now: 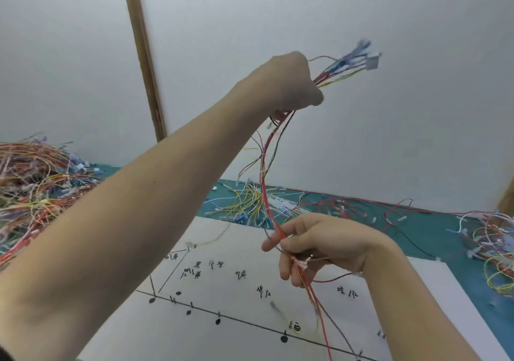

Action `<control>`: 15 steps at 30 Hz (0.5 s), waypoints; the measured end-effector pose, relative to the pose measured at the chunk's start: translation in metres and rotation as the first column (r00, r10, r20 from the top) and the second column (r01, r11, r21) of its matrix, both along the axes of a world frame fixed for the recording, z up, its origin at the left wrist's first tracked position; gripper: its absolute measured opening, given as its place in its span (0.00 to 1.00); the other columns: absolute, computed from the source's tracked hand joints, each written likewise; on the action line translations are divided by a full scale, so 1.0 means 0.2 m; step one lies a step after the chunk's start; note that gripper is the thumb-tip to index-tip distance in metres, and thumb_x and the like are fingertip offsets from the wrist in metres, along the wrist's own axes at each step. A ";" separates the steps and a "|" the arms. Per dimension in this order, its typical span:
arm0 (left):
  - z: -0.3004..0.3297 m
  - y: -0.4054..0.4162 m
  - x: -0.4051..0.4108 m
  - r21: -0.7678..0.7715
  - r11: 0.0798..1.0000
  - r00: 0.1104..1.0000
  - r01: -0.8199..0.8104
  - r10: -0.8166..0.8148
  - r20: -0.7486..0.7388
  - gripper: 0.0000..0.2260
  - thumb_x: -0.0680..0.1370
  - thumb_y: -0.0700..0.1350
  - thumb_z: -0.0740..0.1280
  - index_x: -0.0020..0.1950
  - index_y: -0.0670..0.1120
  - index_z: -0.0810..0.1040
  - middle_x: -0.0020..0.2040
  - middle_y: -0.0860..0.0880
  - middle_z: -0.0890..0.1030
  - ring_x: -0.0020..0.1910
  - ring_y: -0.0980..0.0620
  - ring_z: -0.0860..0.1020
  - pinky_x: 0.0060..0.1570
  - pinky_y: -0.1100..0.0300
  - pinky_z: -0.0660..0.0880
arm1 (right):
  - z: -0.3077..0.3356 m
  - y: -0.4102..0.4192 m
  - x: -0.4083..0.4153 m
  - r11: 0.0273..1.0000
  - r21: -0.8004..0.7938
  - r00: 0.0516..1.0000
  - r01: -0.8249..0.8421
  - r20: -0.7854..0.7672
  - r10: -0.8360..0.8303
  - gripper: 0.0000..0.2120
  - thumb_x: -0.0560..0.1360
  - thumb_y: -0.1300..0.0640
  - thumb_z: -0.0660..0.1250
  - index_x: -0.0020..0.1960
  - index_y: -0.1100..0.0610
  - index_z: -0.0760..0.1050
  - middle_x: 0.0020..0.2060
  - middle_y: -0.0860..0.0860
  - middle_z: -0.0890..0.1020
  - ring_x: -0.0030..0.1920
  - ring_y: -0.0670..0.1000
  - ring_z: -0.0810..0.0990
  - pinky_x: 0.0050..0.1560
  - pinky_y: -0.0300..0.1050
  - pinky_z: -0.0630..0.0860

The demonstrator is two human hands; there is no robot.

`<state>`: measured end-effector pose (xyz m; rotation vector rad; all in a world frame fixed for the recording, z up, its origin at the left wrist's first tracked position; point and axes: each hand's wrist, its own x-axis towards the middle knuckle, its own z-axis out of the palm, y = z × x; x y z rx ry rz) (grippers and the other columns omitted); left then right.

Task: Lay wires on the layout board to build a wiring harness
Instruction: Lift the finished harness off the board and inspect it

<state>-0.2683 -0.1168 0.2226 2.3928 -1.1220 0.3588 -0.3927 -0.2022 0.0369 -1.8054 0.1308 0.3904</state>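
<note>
The left hand (pixel 292 82) is gripping the wire bundle (pixel 267 171) high above the white board (pixel 250 282) while the right hand (pixel 314 246) is pinching its lower strands; looks like untangling; next, lowering it along the drawn lines.

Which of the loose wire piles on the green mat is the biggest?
The tangled heap at the far left: it stands high and dense, mostly red and orange. The yellow cluster behind the layout board and the right-edge pile lie thinner.
</note>
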 end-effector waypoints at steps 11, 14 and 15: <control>-0.22 -0.04 -0.02 0.203 0.961 0.982 0.187 -0.179 -0.057 0.20 0.73 0.61 0.75 0.45 0.43 0.84 0.30 0.50 0.77 0.26 0.50 0.76 0.25 0.66 0.72 | -0.01 -0.05 0.03 0.981 0.194 0.998 -0.003 0.065 -0.010 0.15 0.84 0.61 0.59 0.67 0.66 0.76 0.42 0.59 0.84 0.34 0.53 0.82 0.36 0.46 0.79; -0.21 -0.04 -0.02 0.187 0.961 0.979 0.202 -0.193 -0.063 0.23 0.73 0.63 0.75 0.45 0.42 0.83 0.30 0.50 0.75 0.25 0.50 0.74 0.26 0.67 0.69 | -0.01 -0.05 0.03 0.986 0.168 0.998 0.005 0.066 -0.016 0.15 0.84 0.60 0.60 0.66 0.64 0.77 0.40 0.58 0.84 0.33 0.52 0.82 0.37 0.47 0.79; -0.21 -0.03 -0.01 0.170 0.963 0.978 0.208 -0.199 -0.068 0.24 0.73 0.63 0.75 0.46 0.42 0.83 0.30 0.50 0.74 0.24 0.51 0.73 0.26 0.67 0.68 | -0.01 -0.05 0.03 0.987 0.160 0.998 0.003 0.068 -0.014 0.15 0.84 0.60 0.60 0.66 0.64 0.77 0.40 0.58 0.84 0.34 0.53 0.82 0.38 0.47 0.79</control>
